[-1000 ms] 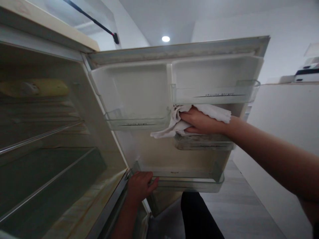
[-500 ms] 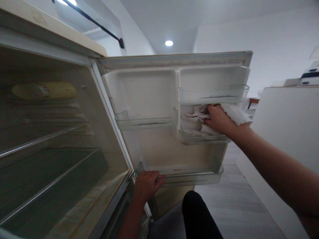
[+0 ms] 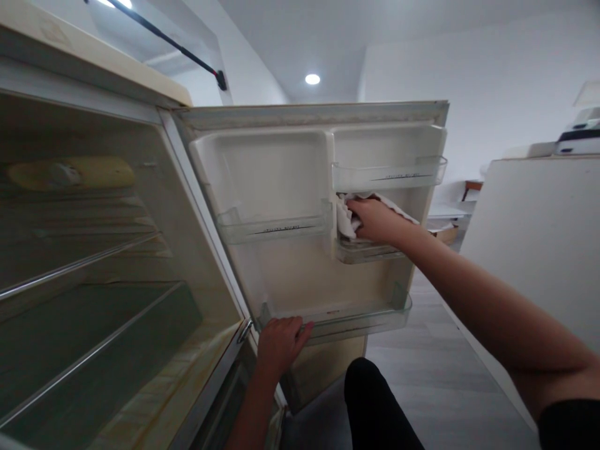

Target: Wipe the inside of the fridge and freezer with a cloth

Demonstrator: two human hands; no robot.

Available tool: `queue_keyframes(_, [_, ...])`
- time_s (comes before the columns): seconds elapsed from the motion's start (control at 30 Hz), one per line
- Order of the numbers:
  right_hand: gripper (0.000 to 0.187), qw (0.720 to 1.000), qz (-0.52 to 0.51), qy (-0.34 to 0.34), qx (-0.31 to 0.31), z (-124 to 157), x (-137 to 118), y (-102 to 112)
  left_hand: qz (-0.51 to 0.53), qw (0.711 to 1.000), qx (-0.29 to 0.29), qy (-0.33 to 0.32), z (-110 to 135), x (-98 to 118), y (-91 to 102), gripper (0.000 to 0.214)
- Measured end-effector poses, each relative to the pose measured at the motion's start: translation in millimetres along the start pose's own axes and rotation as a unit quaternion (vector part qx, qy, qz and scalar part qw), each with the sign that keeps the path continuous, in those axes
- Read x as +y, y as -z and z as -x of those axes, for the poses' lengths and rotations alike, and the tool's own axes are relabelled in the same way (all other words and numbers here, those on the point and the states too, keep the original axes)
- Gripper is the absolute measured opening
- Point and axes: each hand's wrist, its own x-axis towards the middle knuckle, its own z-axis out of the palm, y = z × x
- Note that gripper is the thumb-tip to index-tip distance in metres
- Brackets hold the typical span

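My right hand (image 3: 375,219) is closed on a crumpled white cloth (image 3: 345,220). It presses the cloth against the inner wall of the open fridge door (image 3: 269,169), above the small right-hand door bin (image 3: 368,252). Part of the cloth trails over the back of the hand. Lower down, my left hand (image 3: 281,342) has its fingers hooked over the rim of the long clear bottom door shelf (image 3: 360,327), near the hinge side. Its thumb points to the right along the shelf. The cloth's underside is hidden.
The fridge compartment (image 3: 187,300) stands open on the left, with glass shelves and yellowish stains. A clear bin (image 3: 276,230) and an upper right bin (image 3: 391,174) are on the door. My black-clad knee (image 3: 370,400) is below it. A white cabinet (image 3: 539,250) stands at right.
My right hand has moved left with the cloth, deeper into the space above the small bin. The door has swung slightly. My left hand keeps its hold on the bottom shelf.
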Motion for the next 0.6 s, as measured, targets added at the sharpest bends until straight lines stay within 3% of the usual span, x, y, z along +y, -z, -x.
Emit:
queue_keyframes(0.13, [0.026, 0.992, 0.054, -0.113, 0.014, 15, 36, 6, 0.005, 1.000, -0.017, 0.008, -2, 3, 2.4, 0.048])
queue_keyframes(0.27, [0.030, 0.987, 0.082, -0.140, -0.021, 18, 35, 7, 0.004, 0.999, -0.034, 0.014, -5, 5, 1.7, 0.050])
queue_keyframes(0.33, [0.028, 0.991, 0.057, -0.114, -0.049, 14, 22, 5, 0.005, 0.999, -0.034, 0.019, -7, 6, 0.4, 0.050])
queue_keyframes(0.5, [0.021, 0.992, -0.097, 0.028, -0.075, -5, -6, -4, 0.005, 0.999, -0.018, 0.030, -11, 9, -2.4, 0.049])
queue_keyframes(0.6, [0.019, 0.981, -0.162, 0.048, -0.093, -9, -7, -9, 0.012, 1.000, -0.013, 0.026, -12, 10, -2.5, 0.047])
